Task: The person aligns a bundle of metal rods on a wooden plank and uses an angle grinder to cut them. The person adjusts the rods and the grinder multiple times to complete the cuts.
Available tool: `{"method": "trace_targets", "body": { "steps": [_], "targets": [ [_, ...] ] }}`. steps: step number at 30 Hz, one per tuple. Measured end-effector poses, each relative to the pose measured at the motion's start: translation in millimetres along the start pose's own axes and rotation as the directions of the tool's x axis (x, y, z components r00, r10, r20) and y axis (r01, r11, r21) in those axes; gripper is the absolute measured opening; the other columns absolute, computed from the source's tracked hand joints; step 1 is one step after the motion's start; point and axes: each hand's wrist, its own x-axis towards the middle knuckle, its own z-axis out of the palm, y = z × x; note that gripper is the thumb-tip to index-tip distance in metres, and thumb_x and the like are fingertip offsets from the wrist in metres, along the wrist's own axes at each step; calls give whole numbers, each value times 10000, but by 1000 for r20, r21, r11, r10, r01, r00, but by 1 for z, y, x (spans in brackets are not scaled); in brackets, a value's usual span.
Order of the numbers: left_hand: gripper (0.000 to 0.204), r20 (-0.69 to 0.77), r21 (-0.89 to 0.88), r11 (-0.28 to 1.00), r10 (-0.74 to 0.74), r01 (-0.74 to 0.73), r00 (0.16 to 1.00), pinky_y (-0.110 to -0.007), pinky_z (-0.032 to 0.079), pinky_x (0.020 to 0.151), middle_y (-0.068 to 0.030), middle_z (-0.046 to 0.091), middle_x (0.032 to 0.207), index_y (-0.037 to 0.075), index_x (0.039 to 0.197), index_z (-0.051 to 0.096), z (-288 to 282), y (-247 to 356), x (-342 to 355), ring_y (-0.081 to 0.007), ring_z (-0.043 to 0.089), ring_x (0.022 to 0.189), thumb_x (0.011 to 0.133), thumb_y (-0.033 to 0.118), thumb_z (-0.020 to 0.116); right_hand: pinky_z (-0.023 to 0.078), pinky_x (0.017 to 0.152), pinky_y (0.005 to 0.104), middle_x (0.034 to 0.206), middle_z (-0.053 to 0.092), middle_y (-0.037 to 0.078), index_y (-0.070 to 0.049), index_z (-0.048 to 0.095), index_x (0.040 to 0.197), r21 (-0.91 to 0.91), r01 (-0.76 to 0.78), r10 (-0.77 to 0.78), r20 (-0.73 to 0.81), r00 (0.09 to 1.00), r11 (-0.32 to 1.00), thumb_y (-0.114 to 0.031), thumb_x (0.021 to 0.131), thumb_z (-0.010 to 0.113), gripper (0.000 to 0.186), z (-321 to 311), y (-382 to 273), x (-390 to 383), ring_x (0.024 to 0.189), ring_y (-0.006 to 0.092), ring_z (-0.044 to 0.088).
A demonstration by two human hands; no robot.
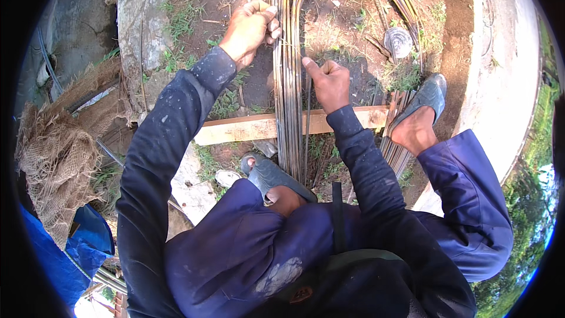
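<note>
A bundle of long, thin metal rods (pixel 288 82), rusty brown and grey, runs lengthwise before me and bends round in a U at the far end. My left hand (pixel 250 28) is at the bundle's left side, fingers curled and pinched together. On the right side, lower down, my right hand (pixel 329 82) is closed, its thumb against the curled fingers and pointing at the rods. A fine strand seems to cross the rods between the hands. Whatever either hand pinches is too small or hidden to name.
A wooden beam (pixel 235 130) lies crosswise under the rods. My feet in grey shoes (pixel 276 178) flank the bundle. A round, clear disc-like piece (pixel 398 42) lies inside the bend. Torn burlap (pixel 59 153) and a blue tarp (pixel 88 253) are at left, a pale concrete edge (pixel 500 70) at right.
</note>
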Motion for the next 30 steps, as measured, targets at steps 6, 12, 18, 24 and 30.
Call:
{"method": "trace_targets", "body": {
  "steps": [6, 12, 18, 24, 30],
  "targets": [
    [135, 50, 228, 963, 135, -143, 990, -285, 522, 602, -22, 601, 721, 45, 927, 574, 12, 10, -2, -130, 625, 667, 1021, 139, 554, 467, 501, 478, 614, 609, 162, -40, 519, 677, -445, 407, -442, 28, 897, 798, -264, 930, 689, 378, 18, -7, -33, 511, 355, 589],
    [166, 221, 416, 842, 273, -344, 936, -280, 467, 587, 7, 559, 680, 51, 879, 564, 34, 0, -4, -100, 542, 620, 1016, 146, 571, 530, 560, 488, 756, 663, 186, -33, 581, 847, -469, 430, -433, 109, 895, 771, -219, 940, 624, 213, 68, -45, -63, 601, 384, 653],
    [195, 703, 638, 244, 203, -730, 682, -472, 502, 757, -227, 633, 822, -13, 906, 574, 76, 6, -26, -359, 646, 793, 979, 166, 600, 511, 860, 471, 1000, 697, 150, -61, 664, 1093, -465, 576, -634, 39, 772, 672, -381, 891, 637, 379, 138, -20, -25, 957, 357, 673],
    [434, 717, 608, 331, 162, -722, 678, -388, 521, 950, -189, 707, 1171, 98, 1371, 596, 37, 41, -28, -314, 680, 1095, 955, 205, 656, 526, 824, 467, 1195, 628, 181, -24, 668, 1081, -419, 409, -311, 284, 907, 810, -312, 922, 615, 333, 80, -71, -44, 980, 360, 669],
    [291, 247, 768, 606, 19, -208, 969, -341, 564, 797, -113, 745, 940, 17, 1092, 732, -31, 13, -46, -199, 715, 874, 901, 235, 749, 539, 865, 451, 1205, 613, 189, 11, 634, 1190, -247, 516, -493, 154, 856, 820, -168, 927, 615, 319, 25, -59, -59, 1009, 389, 659]
  ]
}}
